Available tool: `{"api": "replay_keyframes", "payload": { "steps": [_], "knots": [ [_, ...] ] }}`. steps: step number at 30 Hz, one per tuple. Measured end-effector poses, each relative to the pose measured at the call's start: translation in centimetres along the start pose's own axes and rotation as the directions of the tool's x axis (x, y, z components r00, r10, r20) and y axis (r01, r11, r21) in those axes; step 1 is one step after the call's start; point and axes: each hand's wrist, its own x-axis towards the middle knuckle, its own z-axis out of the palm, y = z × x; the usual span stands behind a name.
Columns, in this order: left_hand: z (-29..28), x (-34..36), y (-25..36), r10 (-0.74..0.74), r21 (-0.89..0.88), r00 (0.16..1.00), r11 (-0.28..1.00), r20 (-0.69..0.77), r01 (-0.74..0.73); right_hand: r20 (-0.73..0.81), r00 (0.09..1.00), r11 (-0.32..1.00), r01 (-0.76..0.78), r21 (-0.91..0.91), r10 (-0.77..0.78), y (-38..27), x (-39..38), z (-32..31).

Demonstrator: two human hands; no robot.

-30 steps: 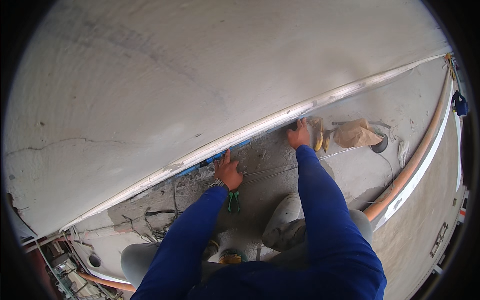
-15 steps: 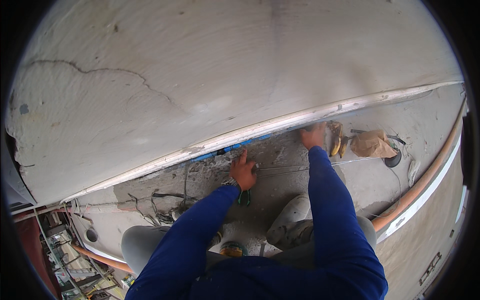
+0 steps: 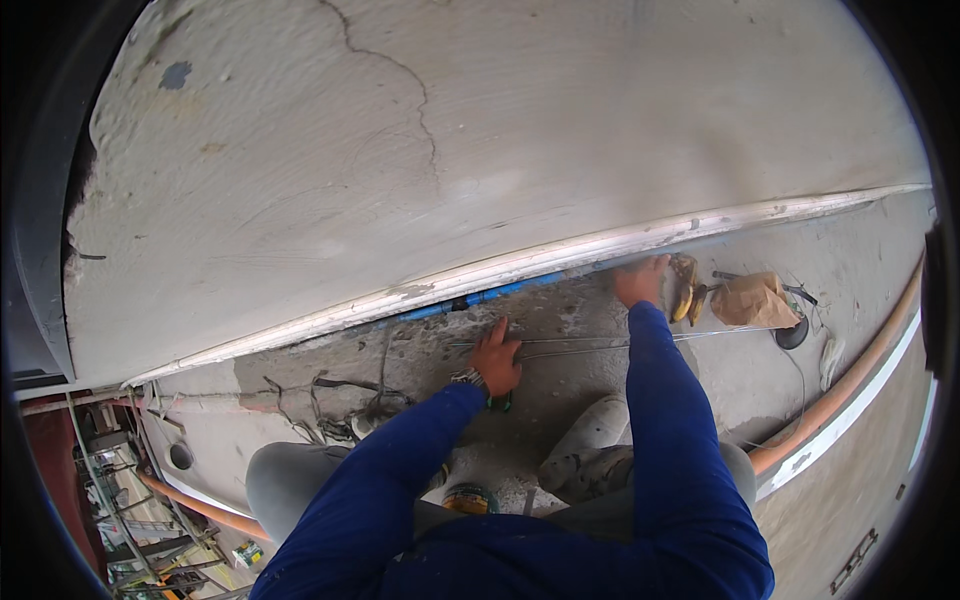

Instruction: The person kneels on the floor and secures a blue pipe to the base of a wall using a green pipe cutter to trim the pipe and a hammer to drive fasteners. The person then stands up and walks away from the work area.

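A blue pipe with a black fitting runs along the base of the wall. My right hand is on its right-hand stretch, fingers bent over it and the fingertips partly hidden. My left hand is below the pipe, over the rough concrete, apart from the fitting; its index finger and thumb are spread. Green-handled pliers show beside my left wrist, mostly covered. Thin metal rods lie between my hands. Several bananas and a crumpled brown paper bag lie right of my right hand.
A white ledge juts above the pipe. Dark cables are tangled at left. A round black object sits by the bag. An orange pipe curves along the right edge. A container stands between my feet. Scaffolding is at lower left.
My view has turned, so the wall crack sits further right. My left hand has come slightly back from the pipe, covering more of the pliers. My right hand stays at the pipe.
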Motion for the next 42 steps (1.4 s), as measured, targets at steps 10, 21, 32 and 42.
{"api": "replay_keyframes", "payload": {
  "steps": [10,21,32,42],
  "knots": [
    [-3.4,2.5,1.2,-0.052,-0.074,0.999,0.996,0.017,0.053,-0.059,0.996,0.998,0.063,0.011,-0.063,3.4,2.6,0.7],
    [-3.3,3.5,1.5,-0.103,-0.129,0.988,0.985,0.117,0.118,-0.037,0.993,0.976,0.103,-0.193,-0.112,3.1,2.1,-0.6],
    [-3.6,3.2,1.7,-0.135,-0.265,0.99,0.954,0.046,0.142,0.178,0.888,0.88,0.45,-0.151,-0.423,-7.1,-10.7,3.8],
    [-2.6,2.2,-0.2,-0.091,-0.317,0.993,0.942,0.072,0.11,0.213,0.9,0.859,0.43,-0.277,-0.381,-6.3,-11.3,6.3]
  ]
}}
